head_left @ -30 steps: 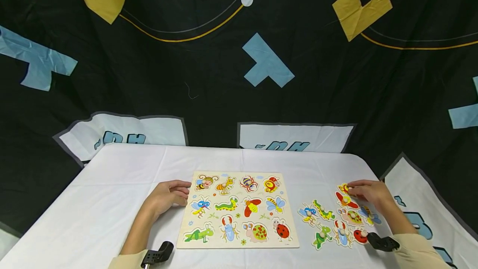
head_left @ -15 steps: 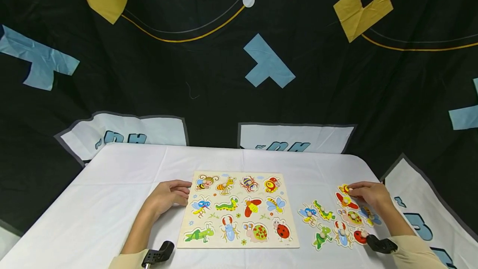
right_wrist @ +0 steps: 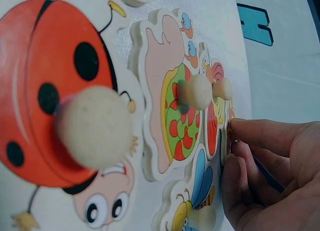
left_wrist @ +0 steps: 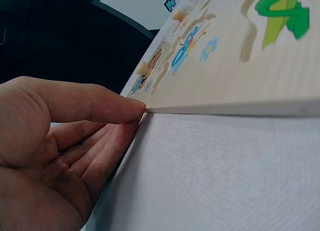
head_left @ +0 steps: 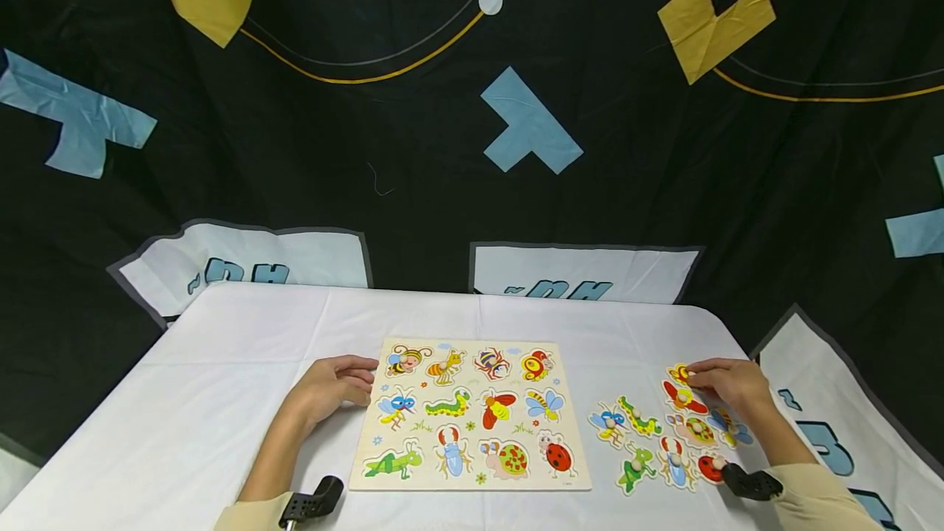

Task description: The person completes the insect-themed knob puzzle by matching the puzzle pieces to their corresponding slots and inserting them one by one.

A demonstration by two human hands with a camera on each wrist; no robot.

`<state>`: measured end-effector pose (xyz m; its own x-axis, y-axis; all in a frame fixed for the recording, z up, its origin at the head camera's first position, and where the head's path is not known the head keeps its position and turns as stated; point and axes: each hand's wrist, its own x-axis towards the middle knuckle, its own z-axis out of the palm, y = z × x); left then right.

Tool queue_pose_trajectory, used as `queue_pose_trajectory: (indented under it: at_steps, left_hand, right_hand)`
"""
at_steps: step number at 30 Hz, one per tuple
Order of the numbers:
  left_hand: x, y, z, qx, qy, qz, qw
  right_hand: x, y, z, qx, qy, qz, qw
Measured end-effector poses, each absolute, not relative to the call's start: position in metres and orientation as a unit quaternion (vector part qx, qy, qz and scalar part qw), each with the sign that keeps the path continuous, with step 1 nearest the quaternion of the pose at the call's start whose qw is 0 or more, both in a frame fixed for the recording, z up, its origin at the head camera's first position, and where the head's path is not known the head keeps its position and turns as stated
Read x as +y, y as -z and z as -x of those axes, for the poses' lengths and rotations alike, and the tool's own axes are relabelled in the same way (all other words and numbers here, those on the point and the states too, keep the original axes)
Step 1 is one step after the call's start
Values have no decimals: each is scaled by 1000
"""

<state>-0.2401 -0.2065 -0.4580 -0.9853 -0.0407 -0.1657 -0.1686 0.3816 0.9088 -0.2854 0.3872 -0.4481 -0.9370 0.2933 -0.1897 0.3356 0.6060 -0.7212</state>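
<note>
A wooden insect puzzle board (head_left: 472, 428) lies flat on the white table. My left hand (head_left: 328, 388) is at its left side, fingers extended, with fingertips touching the board's edge in the left wrist view. Over the loose pieces at the right, my right hand (head_left: 730, 383) pinches the farthest one, a small yellow and red puzzle piece (head_left: 678, 372); its knob is hidden by the fingers. Nearest to it are a red-winged insect piece (head_left: 684, 397), a snail piece (right_wrist: 175, 101) and a blue-winged insect piece (head_left: 730, 426). A ladybug piece (right_wrist: 60, 86) lies closest to the right wrist camera.
More knobbed pieces lie right of the board: a mosquito (head_left: 609, 423), a caterpillar (head_left: 640, 416), a grasshopper (head_left: 635, 469) and a beetle (head_left: 675, 463). On the board, the bee piece (left_wrist: 148, 71) shows a raised knob. A black patterned cloth (head_left: 332, 154) hangs behind the table.
</note>
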Motion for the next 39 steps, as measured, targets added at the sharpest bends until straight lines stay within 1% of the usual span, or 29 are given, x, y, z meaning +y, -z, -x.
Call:
queue_pose_trajectory:
  at_steps: [10,22,39]
  left_hand:
    - [-208,461,240,830,-552,64,56]
    - [-207,459,240,828,-555,57,57]
    - [-207,458,239,823,-562,56,55]
  right_hand:
    - [377,441,291,900,399,-172,21]
    - [359,430,297,920,373,-115,34]
    - [326,428,303,921,379,-82,28]
